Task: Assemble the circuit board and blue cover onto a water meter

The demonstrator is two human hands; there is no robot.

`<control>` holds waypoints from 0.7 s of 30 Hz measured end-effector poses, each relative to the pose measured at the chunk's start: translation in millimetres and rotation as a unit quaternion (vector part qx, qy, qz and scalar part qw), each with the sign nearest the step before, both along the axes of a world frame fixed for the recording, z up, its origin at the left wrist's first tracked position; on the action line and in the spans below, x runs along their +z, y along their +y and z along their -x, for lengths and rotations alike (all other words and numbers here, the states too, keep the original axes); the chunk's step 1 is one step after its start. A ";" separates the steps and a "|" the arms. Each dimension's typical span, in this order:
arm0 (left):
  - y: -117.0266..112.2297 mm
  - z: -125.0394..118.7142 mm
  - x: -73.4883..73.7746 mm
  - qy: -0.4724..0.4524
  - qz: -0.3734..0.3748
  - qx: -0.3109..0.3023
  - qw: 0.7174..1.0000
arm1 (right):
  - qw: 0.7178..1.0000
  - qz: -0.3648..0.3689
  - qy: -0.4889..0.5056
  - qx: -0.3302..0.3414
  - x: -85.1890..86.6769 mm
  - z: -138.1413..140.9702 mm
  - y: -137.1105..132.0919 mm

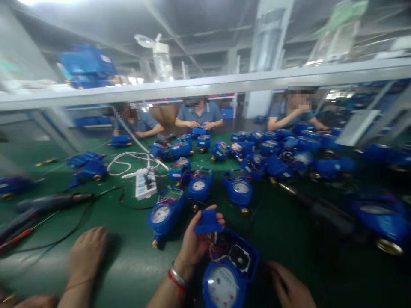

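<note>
My left hand (194, 241), with a silver bangle and red cord at its wrist, grips a small blue plastic cover (208, 220). Thin coloured wires run from that piece into an opened blue water meter (223, 286) just below it. The meter's white dial faces up, and its upper compartment shows a black round part. To the right of the meter is my right hand (290, 286), blurred, thumb and forefinger apart, with nothing visible between them. Just beyond my left hand stand more opened meters, one with a green circuit board (167, 218) and another (240, 188) farther right.
Another person's hand (86, 252) rests on the green table at left, near a dark power tool (48, 203). A white power strip (145, 184) and cables lie mid-table. A second dark tool (324, 214) lies at right. Several people sit opposite, beneath a white shelf (205, 83).
</note>
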State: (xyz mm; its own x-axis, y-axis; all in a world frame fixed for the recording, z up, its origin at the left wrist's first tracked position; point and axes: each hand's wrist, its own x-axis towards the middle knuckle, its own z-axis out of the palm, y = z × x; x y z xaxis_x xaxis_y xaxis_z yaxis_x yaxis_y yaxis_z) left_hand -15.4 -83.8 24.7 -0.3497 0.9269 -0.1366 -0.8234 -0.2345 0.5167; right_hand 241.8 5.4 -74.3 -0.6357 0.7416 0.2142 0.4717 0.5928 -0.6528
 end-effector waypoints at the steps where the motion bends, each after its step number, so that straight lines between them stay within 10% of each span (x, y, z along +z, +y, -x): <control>1: 0.1 3.0 -0.2 -0.006 0.012 -0.005 1.000 | 1.000 0.022 -0.001 -0.007 6.4 1.3 -2.7; 8: -4.1 20.1 -7.0 -0.016 0.019 -0.044 0.999 | 0.992 0.118 0.028 -0.022 47.6 9.1 -9.6; 21: 1.4 9.0 4.7 -0.003 0.112 -0.062 0.992 | 0.994 0.097 0.045 -0.022 45.6 1.9 -8.4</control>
